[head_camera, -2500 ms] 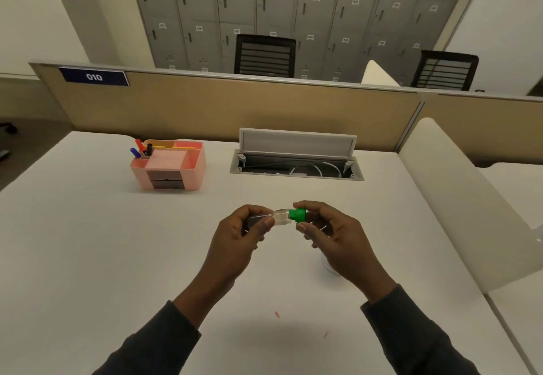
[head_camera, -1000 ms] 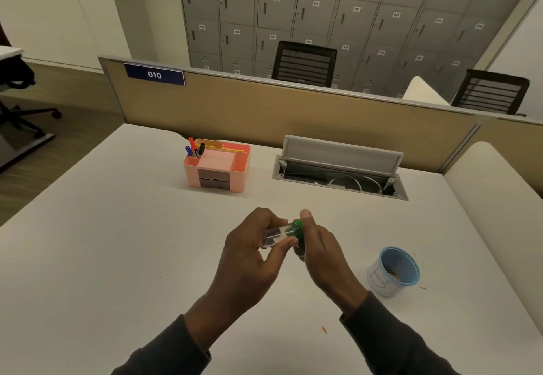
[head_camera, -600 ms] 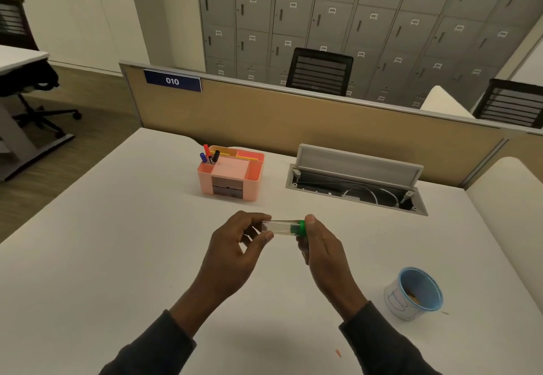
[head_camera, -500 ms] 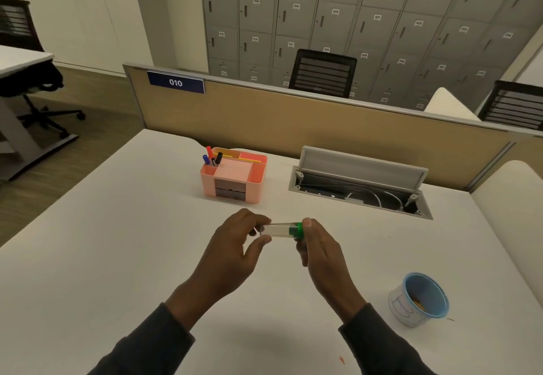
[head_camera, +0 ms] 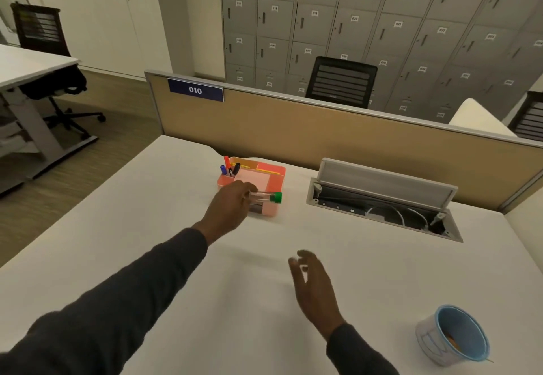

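My left hand (head_camera: 231, 207) is stretched out far over the white desk and pinches a small clear tube with a green cap (head_camera: 266, 197). The tube lies level, cap to the right, just above the front of a pink desk organiser (head_camera: 266, 176) that holds several pens. My right hand (head_camera: 313, 282) hovers over the middle of the desk with relaxed fingers and holds nothing.
A blue-rimmed paper cup (head_camera: 454, 335) stands at the near right. An open cable hatch (head_camera: 382, 198) with a raised lid is set into the desk behind it. A tan partition (head_camera: 338, 136) closes the far edge. The desk's left edge drops to the floor.
My right hand has let go of the green cap and drawn back. My left hand has carried the tube away from me to the pink organiser.
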The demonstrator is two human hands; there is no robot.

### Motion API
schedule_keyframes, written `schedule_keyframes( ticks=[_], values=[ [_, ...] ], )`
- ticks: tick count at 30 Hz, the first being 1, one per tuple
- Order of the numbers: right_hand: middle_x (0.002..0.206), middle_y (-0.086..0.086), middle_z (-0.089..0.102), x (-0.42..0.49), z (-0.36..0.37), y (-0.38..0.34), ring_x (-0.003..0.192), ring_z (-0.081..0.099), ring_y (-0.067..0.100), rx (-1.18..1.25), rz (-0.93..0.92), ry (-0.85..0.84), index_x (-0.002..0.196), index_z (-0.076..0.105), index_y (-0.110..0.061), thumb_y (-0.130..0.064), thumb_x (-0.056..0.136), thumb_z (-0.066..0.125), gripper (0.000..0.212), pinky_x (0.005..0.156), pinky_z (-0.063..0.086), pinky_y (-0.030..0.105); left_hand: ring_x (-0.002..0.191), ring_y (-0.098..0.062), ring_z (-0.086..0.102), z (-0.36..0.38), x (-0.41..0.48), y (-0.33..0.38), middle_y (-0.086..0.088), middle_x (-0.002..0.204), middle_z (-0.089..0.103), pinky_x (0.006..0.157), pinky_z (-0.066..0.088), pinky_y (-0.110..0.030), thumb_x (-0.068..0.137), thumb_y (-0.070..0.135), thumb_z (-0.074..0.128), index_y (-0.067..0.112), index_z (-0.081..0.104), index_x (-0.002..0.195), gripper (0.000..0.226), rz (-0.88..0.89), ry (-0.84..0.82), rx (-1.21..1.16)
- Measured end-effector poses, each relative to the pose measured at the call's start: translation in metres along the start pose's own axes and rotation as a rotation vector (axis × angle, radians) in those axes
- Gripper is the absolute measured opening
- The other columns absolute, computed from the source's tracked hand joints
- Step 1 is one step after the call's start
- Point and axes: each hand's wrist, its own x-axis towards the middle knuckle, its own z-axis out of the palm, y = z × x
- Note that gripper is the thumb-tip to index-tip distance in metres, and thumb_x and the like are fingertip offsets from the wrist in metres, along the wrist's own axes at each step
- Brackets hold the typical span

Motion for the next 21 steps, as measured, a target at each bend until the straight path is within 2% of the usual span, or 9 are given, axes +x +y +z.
schedule_keyframes(
  ticks=[1, 3, 4, 6, 9, 10, 13, 18, 21],
  values=[
    [0.14, 0.001, 0.056, -0.005, 0.009, 0.017, 0.126, 0.053, 0.013, -0.123, -0.011, -0.026, 0.14, 0.047, -0.023, -0.069, 0.092, 0.037, 0.068, 0.101, 0.042, 0.024, 0.112, -0.029, 0.066, 0.002, 0.012, -0.007, -0.014, 0.124, 0.07, 0.097, 0.052, -0.033, 0.1, 0.008, 0.056, 0.009, 0.068, 0.121, 0.025, -0.018, 0.009, 0.018],
    [0.159, 0.009, 0.034, -0.018, 0.025, 0.048, 0.147, 0.03, 0.024, -0.378, -0.009, -0.113, 0.153, 0.032, -0.018, -0.065, 0.096, 0.037, 0.074, 0.118, 0.023, 0.035, 0.111, -0.032, 0.067, 0.005, 0.033, -0.02, -0.015, 0.124, 0.071, 0.097, 0.055, -0.039, 0.099, 0.009, 0.056, 0.008, 0.069, 0.12, 0.025, -0.048, 0.026, 0.051],
    [0.164, 0.012, 0.024, -0.021, 0.033, 0.06, 0.151, 0.022, 0.027, -0.5, -0.029, -0.139, 0.156, 0.027, -0.018, -0.066, 0.096, 0.033, 0.077, 0.121, 0.013, 0.038, 0.109, -0.033, 0.068, 0.006, 0.043, -0.027, -0.016, 0.123, 0.071, 0.097, 0.057, -0.041, 0.098, 0.01, 0.057, 0.008, 0.07, 0.12, 0.025, -0.057, 0.03, 0.076],
    [0.164, 0.02, 0.019, -0.032, 0.038, 0.077, 0.152, 0.018, 0.031, -0.666, -0.134, -0.16, 0.155, 0.028, -0.015, -0.071, 0.094, 0.024, 0.083, 0.118, 0.002, 0.04, 0.107, -0.033, 0.069, 0.01, 0.058, -0.037, -0.016, 0.122, 0.072, 0.096, 0.057, -0.042, 0.096, 0.012, 0.062, 0.008, 0.07, 0.119, 0.025, -0.065, 0.042, 0.123],
    [0.163, 0.011, 0.005, -0.037, 0.039, 0.088, 0.153, -0.01, 0.023, -0.724, -0.202, -0.161, 0.156, 0.016, -0.02, -0.076, 0.091, 0.024, 0.087, 0.114, 0.003, 0.041, 0.106, -0.032, 0.066, 0.019, 0.073, -0.052, -0.016, 0.121, 0.07, 0.092, 0.056, -0.04, 0.095, 0.014, 0.065, 0.009, 0.072, 0.119, 0.025, -0.093, 0.082, 0.165],
    [0.162, 0.008, 0.002, -0.036, 0.04, 0.091, 0.153, -0.015, 0.022, -0.738, -0.216, -0.14, 0.155, 0.02, -0.02, -0.077, 0.09, 0.024, 0.086, 0.114, 0.004, 0.042, 0.106, -0.032, 0.065, 0.02, 0.076, -0.055, -0.016, 0.122, 0.07, 0.092, 0.056, -0.04, 0.095, 0.015, 0.065, 0.01, 0.072, 0.12, 0.026, -0.108, 0.085, 0.179],
    [0.163, 0.005, 0.002, -0.03, 0.044, 0.095, 0.153, -0.014, 0.02, -0.778, -0.199, -0.129, 0.149, 0.032, -0.018, -0.079, 0.087, 0.025, 0.087, 0.114, 0.006, 0.042, 0.106, -0.031, 0.064, 0.029, 0.084, -0.067, -0.017, 0.123, 0.068, 0.093, 0.055, -0.04, 0.096, 0.017, 0.064, 0.011, 0.071, 0.121, 0.027, -0.127, 0.073, 0.21],
    [0.168, 0.001, -0.011, -0.029, 0.048, 0.103, 0.153, -0.012, 0.02, -0.773, -0.199, -0.109, 0.154, 0.017, -0.025, -0.081, 0.086, 0.027, 0.089, 0.114, 0.007, 0.042, 0.109, -0.032, 0.063, 0.04, 0.088, -0.077, -0.017, 0.126, 0.066, 0.095, 0.055, -0.04, 0.096, 0.018, 0.064, 0.013, 0.071, 0.122, 0.028, -0.142, 0.034, 0.209],
    [0.167, 0.002, -0.003, -0.028, 0.05, 0.104, 0.153, -0.011, 0.019, -0.789, -0.187, -0.113, 0.153, 0.025, -0.023, -0.081, 0.085, 0.028, 0.09, 0.115, 0.007, 0.042, 0.113, -0.031, 0.062, 0.046, 0.087, -0.083, -0.015, 0.13, 0.063, 0.096, 0.055, -0.041, 0.098, 0.023, 0.061, 0.016, 0.069, 0.126, 0.03, -0.149, 0.019, 0.217]
  ],
)
